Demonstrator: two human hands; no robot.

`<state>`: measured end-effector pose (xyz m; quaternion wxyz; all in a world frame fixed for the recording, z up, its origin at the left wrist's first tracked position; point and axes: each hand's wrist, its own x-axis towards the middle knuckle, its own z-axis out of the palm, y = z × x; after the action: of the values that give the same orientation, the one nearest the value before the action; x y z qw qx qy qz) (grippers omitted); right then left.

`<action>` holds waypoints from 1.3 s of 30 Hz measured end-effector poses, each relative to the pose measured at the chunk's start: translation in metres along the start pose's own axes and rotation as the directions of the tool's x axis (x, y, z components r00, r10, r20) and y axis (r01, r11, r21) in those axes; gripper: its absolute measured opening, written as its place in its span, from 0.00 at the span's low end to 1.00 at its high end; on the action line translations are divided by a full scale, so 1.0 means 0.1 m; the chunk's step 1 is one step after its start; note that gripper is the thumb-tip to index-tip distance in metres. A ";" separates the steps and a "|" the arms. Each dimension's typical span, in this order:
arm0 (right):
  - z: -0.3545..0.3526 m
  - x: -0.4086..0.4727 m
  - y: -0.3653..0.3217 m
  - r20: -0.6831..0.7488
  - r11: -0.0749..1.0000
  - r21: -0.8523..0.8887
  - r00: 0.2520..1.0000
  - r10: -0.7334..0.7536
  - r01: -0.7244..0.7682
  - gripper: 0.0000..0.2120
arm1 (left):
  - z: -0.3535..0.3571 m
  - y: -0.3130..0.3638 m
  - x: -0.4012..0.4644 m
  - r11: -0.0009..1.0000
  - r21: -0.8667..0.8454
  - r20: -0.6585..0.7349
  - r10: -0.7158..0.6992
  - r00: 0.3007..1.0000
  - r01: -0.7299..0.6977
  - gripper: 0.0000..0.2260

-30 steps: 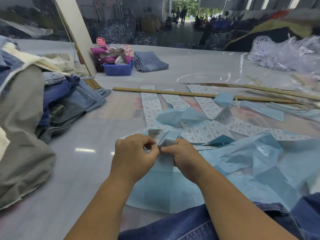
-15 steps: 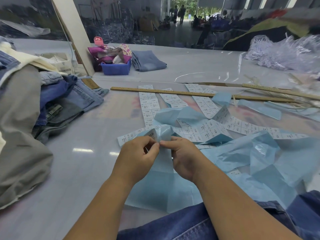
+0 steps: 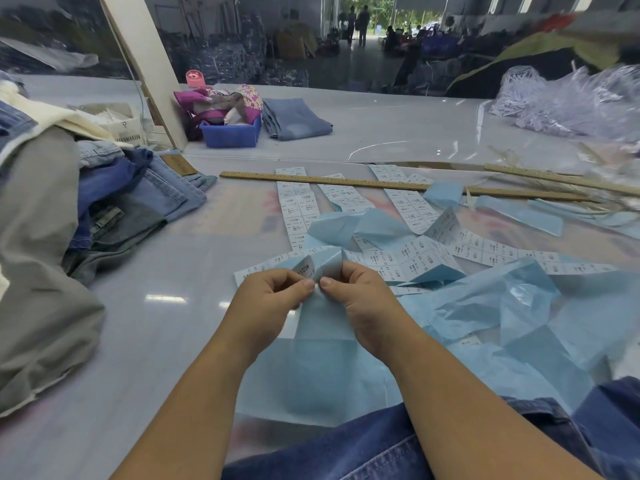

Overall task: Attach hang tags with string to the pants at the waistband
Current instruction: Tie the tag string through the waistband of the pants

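Note:
My left hand point(image 3: 270, 306) and my right hand point(image 3: 363, 306) meet at the table's middle, thumbs almost touching. Together they pinch a small white printed label point(image 3: 304, 269) and its pale blue backing paper point(image 3: 329, 268), lifted a little off the table. Long strips of the same printed labels point(image 3: 408, 258) fan out behind my hands. Blue backing sheets point(image 3: 485, 306) lie crumpled to the right and flat under my wrists. Dark blue denim pants point(image 3: 381, 448) lie at the near edge under my forearms. No string is visible.
A heap of jeans and grey garments point(image 3: 52, 237) fills the left side. Two wooden rulers point(image 3: 346, 183) lie across the label strips. Farther back stand a blue bin point(image 3: 232, 133), folded jeans point(image 3: 294, 119) and a pile of clear plastic bags point(image 3: 571, 98).
Both hands drifted slightly away from me with the label, and their thumbs closed together on it. The label now stands up more between the fingertips.

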<state>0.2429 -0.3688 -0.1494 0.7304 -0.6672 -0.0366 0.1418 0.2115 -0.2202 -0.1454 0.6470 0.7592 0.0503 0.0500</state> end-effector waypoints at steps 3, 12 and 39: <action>-0.01 0.01 -0.02 -0.024 1.000 0.010 1.000 0.020 -0.019 0.08 | -0.01 -0.01 0.02 1.000 -0.020 -0.066 -0.021 0.998 0.020 0.11; -0.13 0.02 -0.11 -0.463 0.874 -0.440 0.886 -0.026 -0.204 0.15 | -0.27 0.17 -0.05 0.965 0.131 -0.610 0.260 0.749 -0.229 0.10; -2.93 -2.12 -0.86 -0.688 0.990 -0.139 0.716 -0.121 0.033 0.15 | 3.26 1.39 -1.09 0.473 0.428 0.511 0.576 0.638 -0.770 0.07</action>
<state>0.1242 -0.7113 -0.0676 0.6558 -0.7110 0.2037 -0.1514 0.1514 -0.5763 -0.0612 0.2885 0.8786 -0.3406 0.1699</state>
